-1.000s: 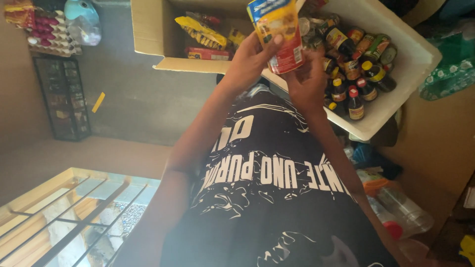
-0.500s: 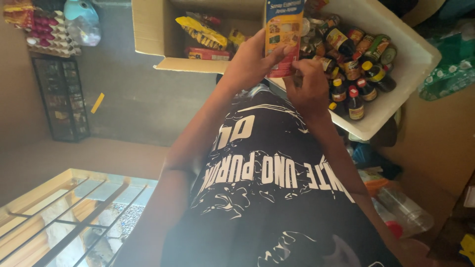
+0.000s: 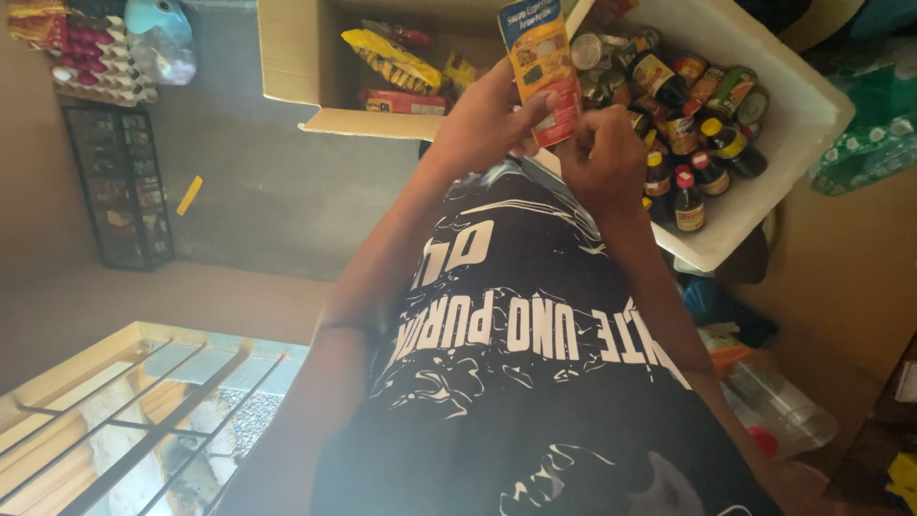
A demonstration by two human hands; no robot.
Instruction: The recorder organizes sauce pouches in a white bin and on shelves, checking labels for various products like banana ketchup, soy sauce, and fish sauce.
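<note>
Head view: both hands are raised over the person's chest, holding a flat orange-and-blue packet (image 3: 541,69) upright between them. The left hand (image 3: 484,119) grips the packet's lower left side, thumb laid across its front and fingers closed behind it. The right hand (image 3: 600,158) meets the packet's lower right corner, fingers curled in and pinched on that edge.

The packet stands in front of two containers. Behind its right side is a white foam box (image 3: 785,134), open-topped and packed tight with dark sauce bottles (image 3: 686,199) with red and yellow caps, plus tins (image 3: 585,50) towards the back. Behind its left side is an open cardboard carton (image 3: 292,53), flaps folded outward, holding a yellow snack bag (image 3: 392,59) and a red flat pack (image 3: 403,101); much of its inside is in shadow.

At the far left a tray of pink and white eggs (image 3: 86,69) sits on top of a dark wire rack (image 3: 117,182). Along the lower left runs a pale wooden frame (image 3: 86,363) with dark metal bars (image 3: 153,435).

The foam box's near edge lies just beside the right wrist, the carton's front flap just beside the left hand. Between the rack and the left arm the grey wall (image 3: 277,201) and brown floor give open room. To the lower right, clear plastic bags (image 3: 783,411) crowd near the right elbow.
</note>
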